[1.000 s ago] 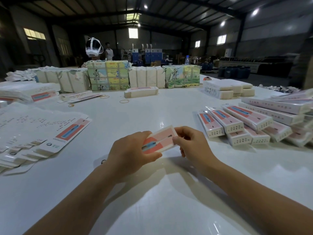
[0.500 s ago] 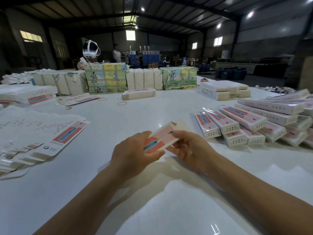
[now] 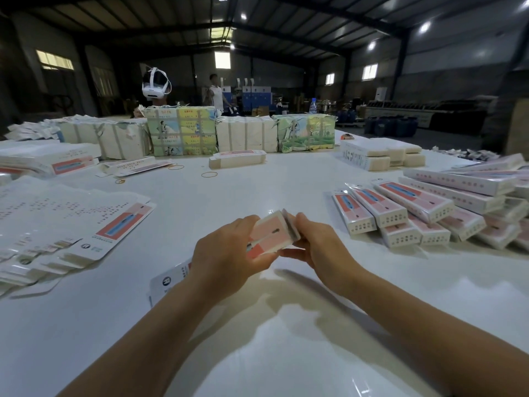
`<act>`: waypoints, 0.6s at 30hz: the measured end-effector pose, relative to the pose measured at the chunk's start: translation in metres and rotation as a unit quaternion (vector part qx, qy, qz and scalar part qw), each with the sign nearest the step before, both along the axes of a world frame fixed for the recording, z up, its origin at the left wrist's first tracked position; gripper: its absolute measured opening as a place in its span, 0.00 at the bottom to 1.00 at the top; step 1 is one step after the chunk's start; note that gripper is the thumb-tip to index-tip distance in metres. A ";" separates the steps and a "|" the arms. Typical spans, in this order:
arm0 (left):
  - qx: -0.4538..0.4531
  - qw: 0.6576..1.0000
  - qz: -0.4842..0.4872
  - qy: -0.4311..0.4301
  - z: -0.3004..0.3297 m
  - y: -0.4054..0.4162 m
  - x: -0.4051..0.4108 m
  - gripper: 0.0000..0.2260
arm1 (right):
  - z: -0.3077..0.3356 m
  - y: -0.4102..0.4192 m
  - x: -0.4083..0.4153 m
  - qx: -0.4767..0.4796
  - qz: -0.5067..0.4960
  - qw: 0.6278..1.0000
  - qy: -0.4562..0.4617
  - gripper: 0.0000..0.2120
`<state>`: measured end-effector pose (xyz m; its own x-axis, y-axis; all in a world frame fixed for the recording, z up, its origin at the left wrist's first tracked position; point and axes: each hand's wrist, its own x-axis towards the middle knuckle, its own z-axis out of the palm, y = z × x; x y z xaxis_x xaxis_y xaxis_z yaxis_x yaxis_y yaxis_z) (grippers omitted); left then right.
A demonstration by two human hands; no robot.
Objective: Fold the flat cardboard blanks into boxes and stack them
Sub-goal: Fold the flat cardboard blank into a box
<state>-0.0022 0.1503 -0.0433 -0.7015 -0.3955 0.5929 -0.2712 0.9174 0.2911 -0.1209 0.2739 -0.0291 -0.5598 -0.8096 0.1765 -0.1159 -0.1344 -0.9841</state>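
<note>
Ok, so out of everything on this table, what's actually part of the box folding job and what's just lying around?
Part of the job:
- the box being folded, held by the left hand and right hand
- flat blanks fanned out at left
- finished boxes stacked at right

Just lying about:
- rubber bands on the table
- wrapped bundles at the far edge
- water bottle behind them

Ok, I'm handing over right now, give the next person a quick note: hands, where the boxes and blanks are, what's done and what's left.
Left hand grips the box in progress over the white table; right hand holds its far end, where the end flap is not closed yet.
Flat blanks lie fanned at the left.
Finished boxes are stacked at the right.
Left: close this end, add it to that stack, then start the next blank.
</note>
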 end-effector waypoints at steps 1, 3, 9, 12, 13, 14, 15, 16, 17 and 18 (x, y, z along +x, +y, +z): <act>-0.003 1.000 -0.006 0.007 0.000 0.000 0.000 0.26 | 0.001 0.000 -0.002 -0.005 0.004 1.000 -0.015 0.17; -0.014 1.000 -0.009 0.014 0.001 0.001 0.001 0.25 | 0.000 0.000 -0.004 -0.012 0.017 0.999 -0.035 0.14; -0.036 0.999 -0.009 0.022 0.000 0.000 -0.001 0.26 | -0.005 -0.002 -0.006 -0.048 0.013 0.996 -0.073 0.19; -0.036 0.999 -0.017 0.027 -0.001 0.000 0.000 0.27 | -0.006 -0.002 -0.007 -0.062 0.019 0.996 -0.069 0.15; -0.036 0.999 -0.018 0.028 -0.001 0.001 0.000 0.28 | -0.006 -0.002 -0.007 -0.065 0.019 0.995 -0.073 0.13; -0.036 0.999 -0.018 0.029 -0.001 0.001 0.001 0.28 | -0.006 -0.002 -0.007 -0.066 0.018 0.995 -0.071 0.13; -0.037 0.999 -0.018 0.030 0.000 0.002 0.000 0.28 | -0.006 -0.002 -0.007 -0.066 0.017 0.996 -0.064 0.12; -0.040 0.999 -0.017 0.030 0.001 0.002 0.001 0.28 | -0.007 -0.002 -0.007 -0.065 0.016 0.996 -0.055 0.12; -0.042 0.999 -0.015 0.028 0.001 0.002 0.001 0.27 | -0.007 -0.002 -0.006 -0.066 0.016 0.997 -0.046 0.13; -0.046 0.999 -0.015 0.025 0.002 0.002 0.001 0.28 | -0.008 -0.002 -0.006 -0.066 0.016 0.997 -0.037 0.14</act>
